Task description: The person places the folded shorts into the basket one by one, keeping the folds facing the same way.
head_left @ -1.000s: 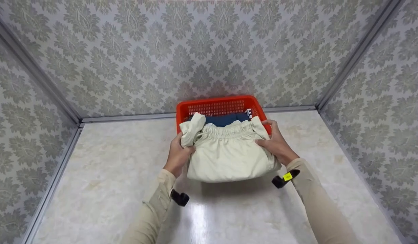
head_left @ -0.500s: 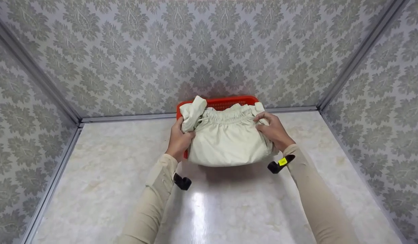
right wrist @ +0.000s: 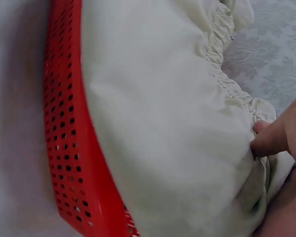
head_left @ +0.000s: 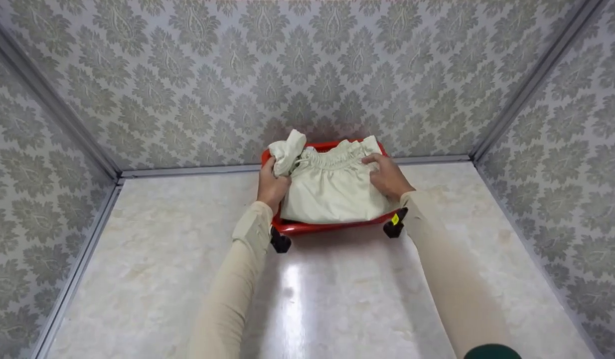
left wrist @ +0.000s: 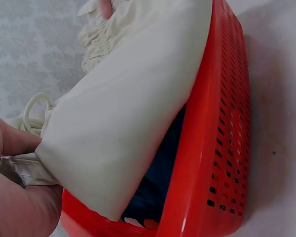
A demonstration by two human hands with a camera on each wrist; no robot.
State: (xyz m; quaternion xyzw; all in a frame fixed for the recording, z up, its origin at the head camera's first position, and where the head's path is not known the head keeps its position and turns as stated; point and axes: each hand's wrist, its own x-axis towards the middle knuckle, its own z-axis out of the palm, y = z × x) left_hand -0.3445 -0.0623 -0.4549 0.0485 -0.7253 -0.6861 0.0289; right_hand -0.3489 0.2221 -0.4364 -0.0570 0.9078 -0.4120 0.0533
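Note:
Folded cream trousers with a gathered elastic waistband and a drawstring (head_left: 335, 192) lie over the opening of a red plastic basket (head_left: 307, 229). My left hand (head_left: 272, 187) grips their left edge, where a bunched part of the cloth sticks up. On the other side, my right hand (head_left: 388, 178) pinches the right edge near the waistband. In the left wrist view the cloth (left wrist: 128, 103) slopes over the basket rim, and dark blue fabric (left wrist: 155, 180) shows beneath it. The right wrist view has the thumb and fingers (right wrist: 271, 140) on the waistband's end.
Patterned wallpaper panels (head_left: 203, 85) rise behind the basket and on both sides, with grey metal strips (head_left: 188, 172) along their lower edges. The pale marbled surface (head_left: 163, 249) spreads around the basket. A dark green round thing (head_left: 492, 351) shows at the bottom edge.
Both hands have moved forward and inward with the cream trousers, from in front of the basket to over it. The blue clothing inside is now covered in the head view, and the front rim shows.

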